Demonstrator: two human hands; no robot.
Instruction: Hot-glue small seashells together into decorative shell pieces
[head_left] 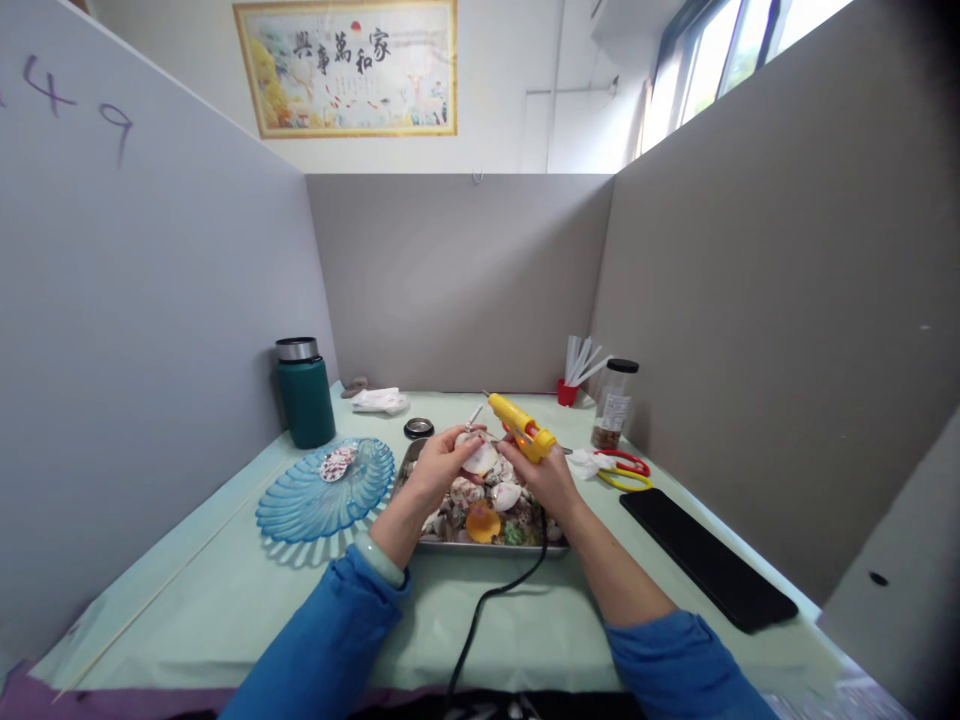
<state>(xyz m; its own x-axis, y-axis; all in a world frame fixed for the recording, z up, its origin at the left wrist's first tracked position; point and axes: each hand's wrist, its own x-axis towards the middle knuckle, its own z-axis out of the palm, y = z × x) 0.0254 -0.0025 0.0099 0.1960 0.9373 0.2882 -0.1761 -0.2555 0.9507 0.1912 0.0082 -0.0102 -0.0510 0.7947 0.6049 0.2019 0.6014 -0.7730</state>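
My left hand is closed on a pale seashell, held above the metal tray. A thin white piece sticks up by its fingertips; what it is I cannot make out. In my right hand is a yellow hot glue gun, its nozzle pointing up and to the left, away from the shell. From it a black cord runs down to the table's front edge. Several shells fill the tray, among them an orange shell. My hands partly hide them.
To the left, a blue glass plate carries a speckled shell, near a green bottle. On the right lie red-and-yellow-handled scissors and a black phone-like slab. Behind them stand a jar and a red cup of glue sticks.
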